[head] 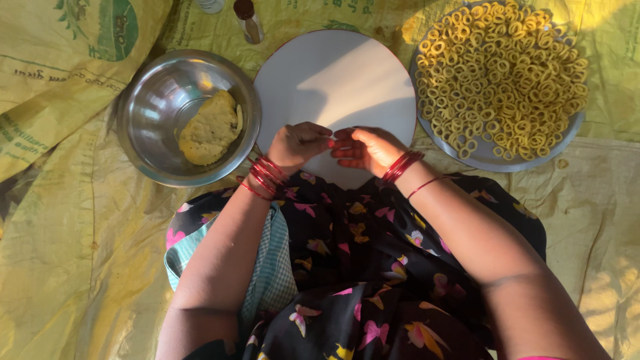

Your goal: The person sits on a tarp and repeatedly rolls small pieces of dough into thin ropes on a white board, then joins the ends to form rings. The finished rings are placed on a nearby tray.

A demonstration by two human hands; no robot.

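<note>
My left hand [298, 144] and my right hand [367, 148] meet fingertip to fingertip over the near edge of a round white board [333, 73]. Both curl inward with fingers closed together; whatever sits between the tips is too small to make out. Red bangles ring both wrists. To the left stands a steel bowl [150, 100] with a lump of yellow dough [210, 128] in it. At the upper right a metal plate [497, 159] carries a heap of several small yellow dough rings [503, 70].
Everything rests on yellow printed sacking [60, 220] spread over the floor. Two small bottles [248, 19] stand at the top edge behind the board. My lap, in dark floral cloth [360, 267], fills the lower middle.
</note>
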